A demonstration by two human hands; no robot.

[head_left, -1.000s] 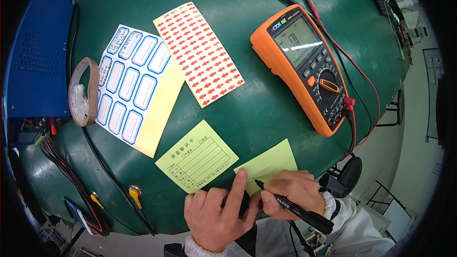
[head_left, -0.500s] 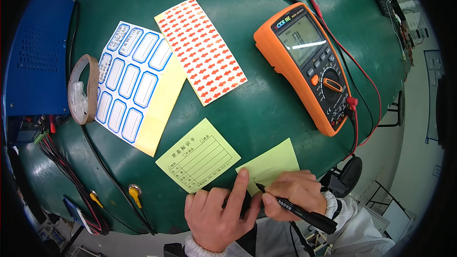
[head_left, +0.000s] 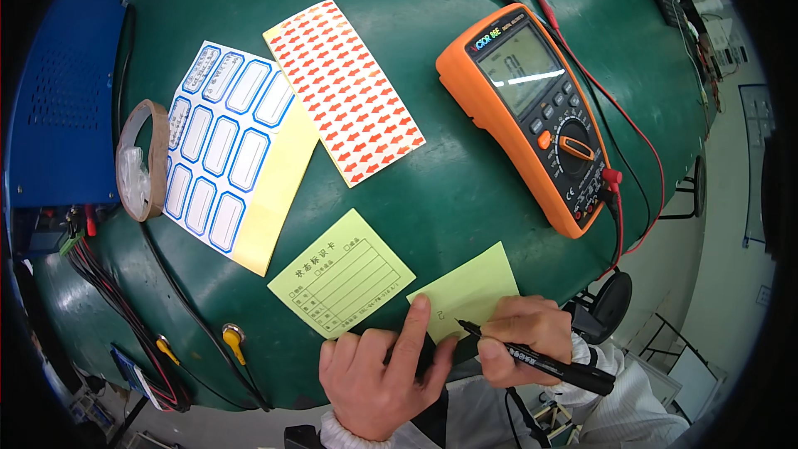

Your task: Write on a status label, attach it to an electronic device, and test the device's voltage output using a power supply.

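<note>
On the green table, by its near edge, I log one yellow card: likely light, flexible; hold by corners. Left hand: index finger extended onto its left corner, others bent. Right hand: fingers pinching a black pen, presumably light, rigid; grip low.

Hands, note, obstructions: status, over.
Left hand touching note near its left corner. Right hand gripping marker, tip over note. Note bears one small mark. Printed card close beside, not covering it.
</note>
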